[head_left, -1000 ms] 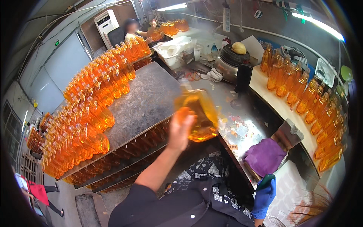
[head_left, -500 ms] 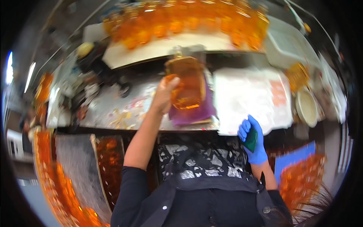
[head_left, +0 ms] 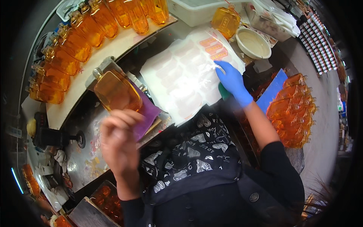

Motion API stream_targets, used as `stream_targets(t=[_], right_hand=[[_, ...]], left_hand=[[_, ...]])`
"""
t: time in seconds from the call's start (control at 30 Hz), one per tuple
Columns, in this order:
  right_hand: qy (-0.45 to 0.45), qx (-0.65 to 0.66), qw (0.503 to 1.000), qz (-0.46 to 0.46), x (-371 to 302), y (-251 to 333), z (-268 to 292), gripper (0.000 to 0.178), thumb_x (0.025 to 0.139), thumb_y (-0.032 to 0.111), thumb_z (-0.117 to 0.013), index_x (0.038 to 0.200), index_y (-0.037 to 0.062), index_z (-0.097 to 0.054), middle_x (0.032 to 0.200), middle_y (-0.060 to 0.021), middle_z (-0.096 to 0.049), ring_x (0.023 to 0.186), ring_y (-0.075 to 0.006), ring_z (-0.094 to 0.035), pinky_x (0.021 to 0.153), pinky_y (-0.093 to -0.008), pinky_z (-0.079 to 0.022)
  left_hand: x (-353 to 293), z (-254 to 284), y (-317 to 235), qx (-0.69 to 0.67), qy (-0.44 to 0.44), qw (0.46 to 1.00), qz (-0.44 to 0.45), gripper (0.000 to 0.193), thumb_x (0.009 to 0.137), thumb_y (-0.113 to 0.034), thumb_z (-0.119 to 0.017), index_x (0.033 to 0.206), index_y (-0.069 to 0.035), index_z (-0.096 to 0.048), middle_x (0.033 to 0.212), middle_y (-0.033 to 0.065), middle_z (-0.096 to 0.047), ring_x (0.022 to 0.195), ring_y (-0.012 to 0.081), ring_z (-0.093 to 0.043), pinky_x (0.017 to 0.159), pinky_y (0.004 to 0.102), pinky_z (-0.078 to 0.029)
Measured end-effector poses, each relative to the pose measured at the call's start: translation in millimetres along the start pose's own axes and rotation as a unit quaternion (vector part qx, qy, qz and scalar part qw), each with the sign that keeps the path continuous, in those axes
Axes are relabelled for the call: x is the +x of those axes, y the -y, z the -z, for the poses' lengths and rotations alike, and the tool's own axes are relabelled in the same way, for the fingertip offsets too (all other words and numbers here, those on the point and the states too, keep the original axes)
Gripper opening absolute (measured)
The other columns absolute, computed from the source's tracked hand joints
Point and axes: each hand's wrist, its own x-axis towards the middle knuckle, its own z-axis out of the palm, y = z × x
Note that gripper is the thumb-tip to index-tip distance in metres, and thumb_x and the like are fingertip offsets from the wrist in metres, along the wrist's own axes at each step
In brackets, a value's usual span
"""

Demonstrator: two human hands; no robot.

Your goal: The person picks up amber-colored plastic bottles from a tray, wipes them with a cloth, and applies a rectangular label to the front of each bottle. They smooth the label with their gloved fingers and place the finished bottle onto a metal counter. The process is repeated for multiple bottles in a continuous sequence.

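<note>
My bare left hand (head_left: 121, 143) is smeared by motion, its fingers bent in front of the lower end of a flat amber glass bottle (head_left: 113, 89). Whether they touch the glass, I cannot tell. That bottle lies on its back, its neck in a grey holder (head_left: 92, 79) and its base over a purple cloth (head_left: 149, 117). In its blue glove, my right hand (head_left: 232, 81) reaches over the right part of a white label sheet (head_left: 181, 79), fingertips beside the orange labels (head_left: 214, 47). A green flat scraper (head_left: 224, 92) shows beneath its palm, partly hidden.
Several amber bottles (head_left: 77, 43) stand along a pale raised shelf (head_left: 159, 27) at the back. Beyond the sheet are one labelled bottle (head_left: 225, 20), a cream bowl (head_left: 253, 43) and a white tub (head_left: 196, 11). More bottles (head_left: 293, 109) are stacked at right; a black clamp-like device (head_left: 53, 136) stands left.
The view has turned to the right. My left hand has drawn back toward the bottle's lower end. My right hand has moved up over the label sheet, the green scraper still with it.
</note>
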Motion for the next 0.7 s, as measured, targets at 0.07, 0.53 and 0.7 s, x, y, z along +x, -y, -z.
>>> stream_targets(t=[0.07,0.53,0.7], right_hand=[[0.012,-0.120,0.993,-0.011,15.4,-7.2,-8.3,0.037,0.091,0.028,-0.056,0.122,0.0082,-0.061,0.127,-0.0132,-0.059,0.110,-0.0284,-0.060,0.093,-0.0372,-0.047],[0.107,-0.068,0.984,0.123,-80.0,24.3,10.6,0.069,0.077,0.021,-0.069,0.141,0.0233,-0.044,0.141,-0.0043,-0.048,0.089,-0.0281,-0.067,0.071,-0.0340,-0.055],[0.019,-0.089,0.972,0.216,-86.8,5.3,-6.8,0.052,0.074,0.003,-0.062,0.122,0.0210,-0.065,0.123,-0.0062,-0.062,0.052,-0.0239,-0.057,0.052,-0.0319,-0.048]], left_hand=[[-7.6,-47.2,-17.2,-0.160,0.229,0.957,0.074,0.025,0.091,-0.010,-0.049,0.111,0.004,-0.056,0.112,0.0176,-0.056,0.106,0.0279,-0.053,0.097,0.0404,-0.040],[-43.2,-136.3,0.2,-0.587,0.397,0.699,0.098,0.035,0.089,0.003,-0.042,0.121,0.009,-0.057,0.124,0.0184,-0.052,0.107,0.0250,-0.052,0.092,0.0321,-0.042],[-46.7,-118.7,-8.3,-0.555,0.379,0.736,0.084,0.030,0.094,-0.003,-0.047,0.119,0.007,-0.059,0.127,0.0188,-0.051,0.108,0.0254,-0.052,0.091,0.0313,-0.042]])
